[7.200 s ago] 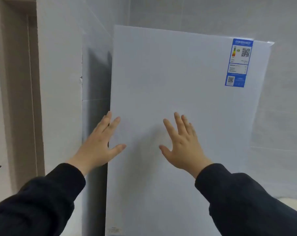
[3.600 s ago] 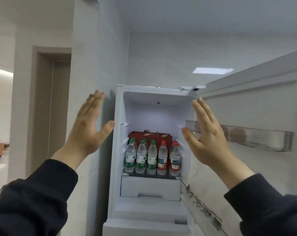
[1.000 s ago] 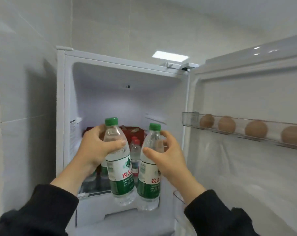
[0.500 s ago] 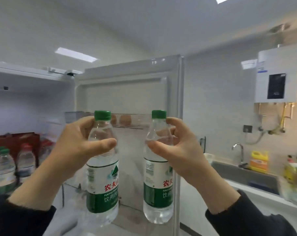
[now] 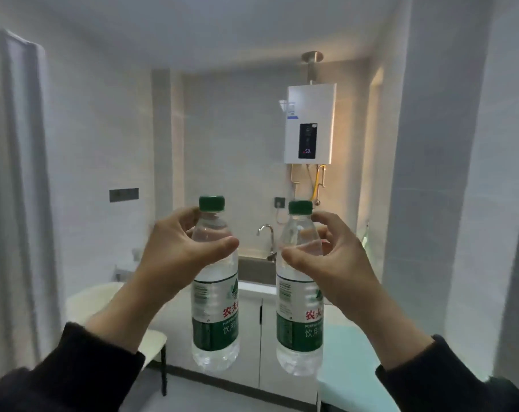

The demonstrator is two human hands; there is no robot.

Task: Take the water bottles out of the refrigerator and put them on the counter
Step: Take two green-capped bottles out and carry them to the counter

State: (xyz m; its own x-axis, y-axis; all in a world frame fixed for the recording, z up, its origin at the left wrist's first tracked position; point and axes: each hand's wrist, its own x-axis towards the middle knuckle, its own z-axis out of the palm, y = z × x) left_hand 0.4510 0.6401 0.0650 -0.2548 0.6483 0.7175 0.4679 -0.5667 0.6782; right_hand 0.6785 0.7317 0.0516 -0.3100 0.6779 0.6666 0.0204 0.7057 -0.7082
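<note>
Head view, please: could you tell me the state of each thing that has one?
Left bottle: capped, upright, held in the air by the left hand.
Right bottle: capped, upright, held in the air by the right hand.
Water heater: on, display lit.
Faucet: no water visible.
</note>
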